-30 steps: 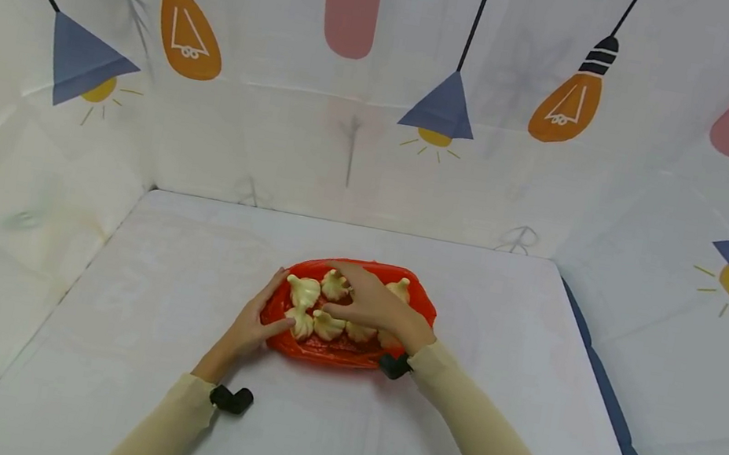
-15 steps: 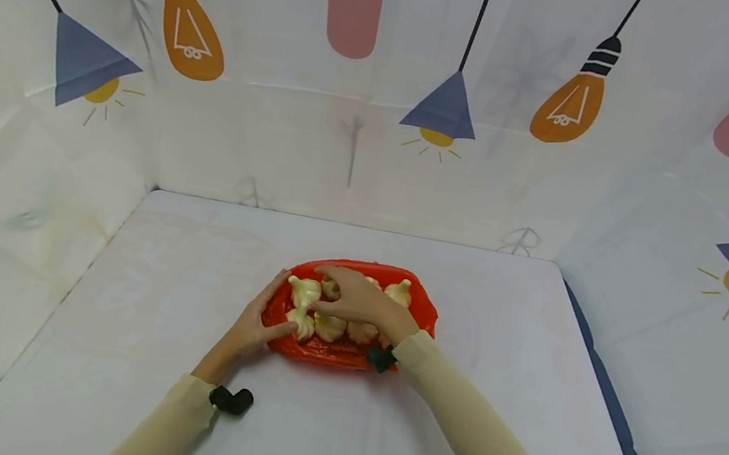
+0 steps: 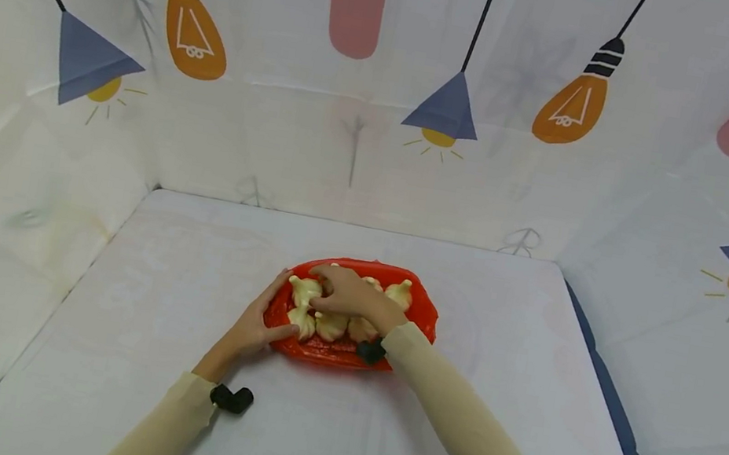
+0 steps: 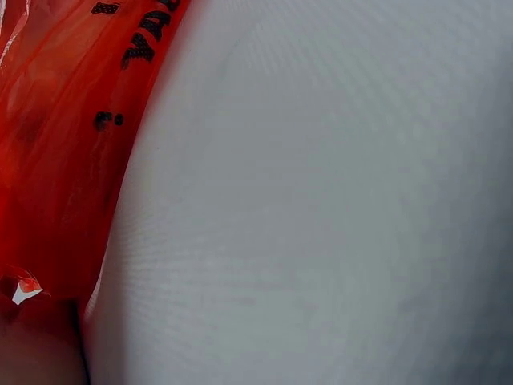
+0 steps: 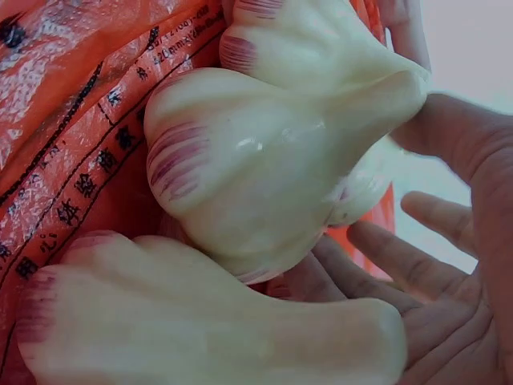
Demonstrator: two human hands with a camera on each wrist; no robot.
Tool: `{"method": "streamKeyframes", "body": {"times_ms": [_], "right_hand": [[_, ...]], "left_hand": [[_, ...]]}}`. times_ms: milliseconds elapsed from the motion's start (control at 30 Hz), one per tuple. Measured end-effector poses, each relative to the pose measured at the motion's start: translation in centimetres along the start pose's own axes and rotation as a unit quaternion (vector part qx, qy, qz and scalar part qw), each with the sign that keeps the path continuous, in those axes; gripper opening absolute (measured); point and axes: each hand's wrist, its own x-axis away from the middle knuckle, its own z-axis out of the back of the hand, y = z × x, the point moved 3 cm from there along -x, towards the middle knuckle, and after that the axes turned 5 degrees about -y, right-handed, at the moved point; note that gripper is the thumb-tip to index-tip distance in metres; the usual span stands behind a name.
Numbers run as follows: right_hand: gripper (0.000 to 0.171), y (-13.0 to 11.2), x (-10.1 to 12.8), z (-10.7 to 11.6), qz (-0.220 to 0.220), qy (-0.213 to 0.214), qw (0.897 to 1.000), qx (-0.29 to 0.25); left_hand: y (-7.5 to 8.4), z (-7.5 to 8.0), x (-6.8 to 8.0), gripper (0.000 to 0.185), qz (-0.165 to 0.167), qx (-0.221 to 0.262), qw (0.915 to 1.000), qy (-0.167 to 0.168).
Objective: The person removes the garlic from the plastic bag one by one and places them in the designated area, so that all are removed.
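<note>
A red printed plastic bag (image 3: 423, 312) lies spread like a shallow basin mid-table, with several pale garlic bulbs (image 3: 330, 326) in it. Whether a tray is under the bag cannot be seen. My left hand (image 3: 251, 327) holds the bag's left end, thumb on the near rim and fingertips at the far side. Over the back row, my right hand (image 3: 348, 293) curls round a garlic bulb (image 5: 365, 195), mostly hidden behind its fingers. In the right wrist view, purple-streaked bulbs (image 5: 240, 164) stand in front of that hand. The left wrist view shows the bag's side (image 4: 64, 176).
A white table (image 3: 501, 313) surrounds the bag. White sheeting (image 3: 264, 140) with printed lamps hangs behind and at both sides. Black devices sit at my left wrist (image 3: 231, 399) and right wrist (image 3: 371, 351).
My right hand has moved left across the bag, and its fingers have come down round a back-row garlic bulb that showed beside them earlier. My left hand has stayed on the bag.
</note>
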Motion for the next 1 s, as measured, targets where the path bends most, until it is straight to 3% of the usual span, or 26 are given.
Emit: {"method": "streamKeyframes", "body": {"times_ms": [367,1000], "right_hand": [[0.049,0.2,-1.2,-0.9,0.016,0.008,1.000,0.014],[0.035,0.2,-1.1,-0.7,-0.003,0.022,1.000,0.021]], "left_hand": [[-0.3,0.1,0.0,0.100,0.005,-0.014,0.9999,-0.002],[-0.2,-0.1,-0.1,0.103,0.004,-0.021,0.9998,0.000]]}}
